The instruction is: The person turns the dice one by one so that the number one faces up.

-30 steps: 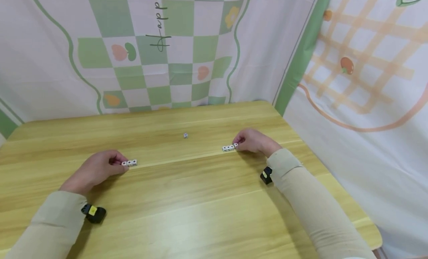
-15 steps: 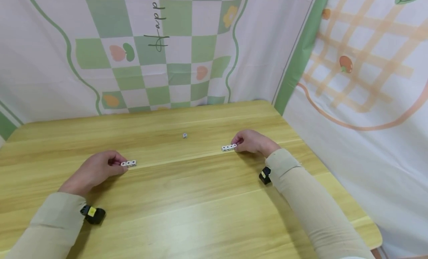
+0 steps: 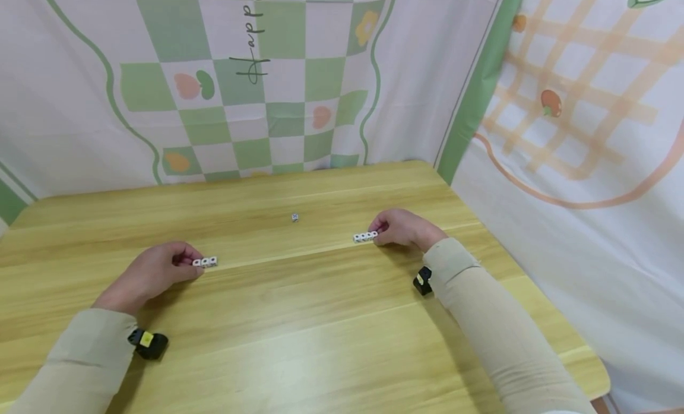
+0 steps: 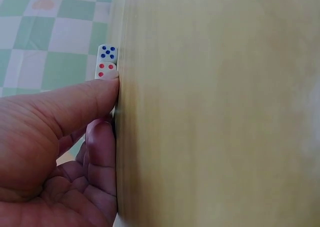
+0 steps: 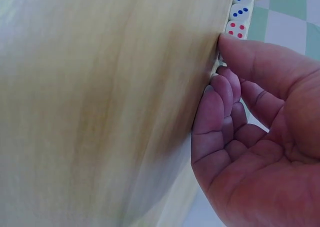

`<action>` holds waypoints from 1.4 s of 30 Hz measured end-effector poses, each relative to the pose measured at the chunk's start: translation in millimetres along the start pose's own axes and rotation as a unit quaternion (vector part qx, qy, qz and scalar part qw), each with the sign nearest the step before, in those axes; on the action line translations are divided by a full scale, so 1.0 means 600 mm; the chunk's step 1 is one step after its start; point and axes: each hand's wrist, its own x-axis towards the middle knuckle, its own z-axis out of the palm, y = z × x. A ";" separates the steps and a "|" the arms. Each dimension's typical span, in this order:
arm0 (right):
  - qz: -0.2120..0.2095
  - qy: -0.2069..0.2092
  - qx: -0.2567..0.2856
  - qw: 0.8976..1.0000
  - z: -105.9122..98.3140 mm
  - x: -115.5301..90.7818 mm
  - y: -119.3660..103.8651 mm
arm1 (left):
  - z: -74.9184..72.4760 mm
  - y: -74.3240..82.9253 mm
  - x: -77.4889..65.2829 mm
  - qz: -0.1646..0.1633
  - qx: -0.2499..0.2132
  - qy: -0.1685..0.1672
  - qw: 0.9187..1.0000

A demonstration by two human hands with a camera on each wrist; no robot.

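On the left of the table, a short row of three white dice lies with dark single pips upward. My left hand pinches the row's near-left end between thumb and fingers. The left wrist view shows a die with blue pips and one with red pips beyond the thumb. To the right, several white dice stand in a line, touching each other. My right hand pinches the die at that line's right end, which the thumb mostly hides in the right wrist view.
A single die sits apart, farther back between the two rows. The wooden table reaches back to a green-and-white checked curtain. Another curtain hangs along the right edge.
The right-end die, slightly raised a second ago, now sits in line with its row, my right hand still on it. My left hand stays in place. The view shifts slightly.
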 end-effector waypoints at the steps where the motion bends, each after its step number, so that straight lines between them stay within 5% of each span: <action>1: -0.001 -0.001 -0.001 1.000 0.000 0.001 0.000 | 0.000 0.000 -0.001 0.001 0.002 0.002 1.000; 19: -0.037 -0.006 0.004 0.999 -0.008 -0.002 0.022 | 0.000 0.001 0.017 0.024 -0.014 0.011 1.000; 29: -0.048 -0.040 0.030 0.998 -0.008 0.013 0.014 | -0.009 -0.005 0.008 -0.004 -0.060 0.009 0.998; 42: -0.059 -0.043 0.047 0.996 -0.010 0.013 0.021 | -0.028 0.023 -0.021 0.013 0.013 0.016 1.000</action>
